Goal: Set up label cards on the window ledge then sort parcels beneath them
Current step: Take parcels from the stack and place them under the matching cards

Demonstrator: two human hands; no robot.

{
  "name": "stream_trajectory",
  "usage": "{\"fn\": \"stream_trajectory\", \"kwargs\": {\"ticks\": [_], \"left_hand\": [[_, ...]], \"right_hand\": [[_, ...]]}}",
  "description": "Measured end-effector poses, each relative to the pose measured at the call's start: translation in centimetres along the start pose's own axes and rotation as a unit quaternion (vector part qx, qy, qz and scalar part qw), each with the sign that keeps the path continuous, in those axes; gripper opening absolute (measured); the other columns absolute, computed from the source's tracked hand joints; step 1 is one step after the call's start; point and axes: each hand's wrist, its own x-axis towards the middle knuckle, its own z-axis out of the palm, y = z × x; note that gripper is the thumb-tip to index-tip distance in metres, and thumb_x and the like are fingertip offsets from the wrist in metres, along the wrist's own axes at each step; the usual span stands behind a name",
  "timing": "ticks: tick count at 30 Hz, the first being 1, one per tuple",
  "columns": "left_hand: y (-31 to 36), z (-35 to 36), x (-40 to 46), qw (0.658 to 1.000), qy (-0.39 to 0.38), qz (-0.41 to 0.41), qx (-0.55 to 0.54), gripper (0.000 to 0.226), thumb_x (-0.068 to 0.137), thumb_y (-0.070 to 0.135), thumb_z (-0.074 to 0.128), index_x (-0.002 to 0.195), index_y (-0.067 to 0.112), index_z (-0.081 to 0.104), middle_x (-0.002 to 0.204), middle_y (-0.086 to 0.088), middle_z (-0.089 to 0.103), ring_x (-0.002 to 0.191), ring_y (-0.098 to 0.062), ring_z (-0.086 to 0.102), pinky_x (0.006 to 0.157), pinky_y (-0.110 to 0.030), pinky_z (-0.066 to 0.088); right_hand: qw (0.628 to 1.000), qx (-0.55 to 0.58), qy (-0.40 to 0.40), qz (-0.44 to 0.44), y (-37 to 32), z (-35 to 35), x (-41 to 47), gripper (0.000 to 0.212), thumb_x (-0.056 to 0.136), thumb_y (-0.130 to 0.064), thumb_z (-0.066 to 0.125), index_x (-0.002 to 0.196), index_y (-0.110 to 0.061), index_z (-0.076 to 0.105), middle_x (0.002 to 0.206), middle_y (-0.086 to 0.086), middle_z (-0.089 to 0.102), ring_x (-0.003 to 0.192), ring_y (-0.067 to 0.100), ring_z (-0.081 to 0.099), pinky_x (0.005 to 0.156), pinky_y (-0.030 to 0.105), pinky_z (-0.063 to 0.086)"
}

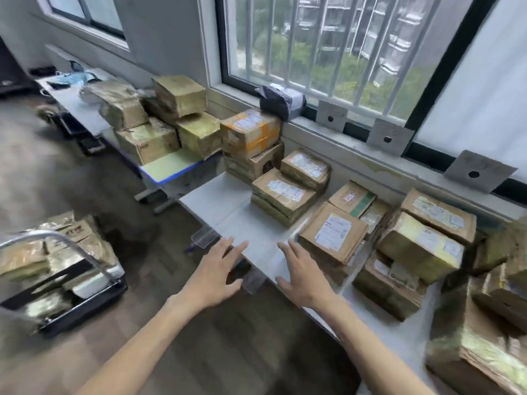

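Three grey label cards lean on the window ledge (313, 129): one (331, 115) at the left, one (389, 136) in the middle and one (480, 171) at the right. Taped cardboard parcels lie in piles on the white table (228, 206) beneath them, among them a flat parcel (333, 232) with a white shipping label. A dark bagged parcel (281, 101) rests on the ledge. My left hand (215, 273) hovers open over the table's front corner. With spread fingers and nothing held, my right hand (303, 273) is just left of the flat parcel.
A second table (168, 166) at the back left carries more stacked boxes (159, 115). A trolley (57, 269) loaded with parcels stands on the floor at the left. More boxes (479, 337) crowd the near right.
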Motion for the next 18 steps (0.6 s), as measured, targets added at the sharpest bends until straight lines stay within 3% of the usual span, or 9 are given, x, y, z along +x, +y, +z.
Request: {"fn": "stream_trajectory", "kwargs": {"ticks": [4,9,18], "left_hand": [[-6.9,-3.9,-7.0,0.997,0.028,-0.077,0.009,0.085,0.088,0.04,0.065,0.156,0.037,0.014,0.164,-0.003,0.016,0.153,-0.023,0.005,0.122,-0.039,0.016],[-13.3,-8.3,-14.6,0.985,0.066,-0.16,0.002,0.084,0.09,0.036,0.064,0.157,0.037,0.015,0.163,-0.002,0.017,0.153,-0.02,0.004,0.121,-0.036,0.015],[-19.9,-12.0,-19.9,0.963,0.121,-0.241,-0.013,0.083,0.09,0.034,0.065,0.156,0.038,0.016,0.163,-0.003,0.018,0.152,-0.019,0.006,0.121,-0.033,0.012]], "right_hand": [[0.997,-0.011,-0.021,-0.067,-9.7,3.3,2.7,0.074,0.092,-0.034,0.062,0.154,-0.023,0.024,0.16,0.006,0.023,0.145,0.029,0.028,0.116,0.037,0.028],[0.989,-0.008,-0.057,-0.138,-19.9,7.8,5.0,0.077,0.095,-0.036,0.061,0.157,-0.03,0.017,0.167,0.002,0.011,0.154,0.027,0.011,0.124,0.045,0.019],[0.973,-0.017,-0.091,-0.212,-29.5,11.9,8.9,0.077,0.094,-0.036,0.063,0.157,-0.027,0.019,0.166,0.003,0.015,0.153,0.027,0.016,0.121,0.045,0.022]]}}
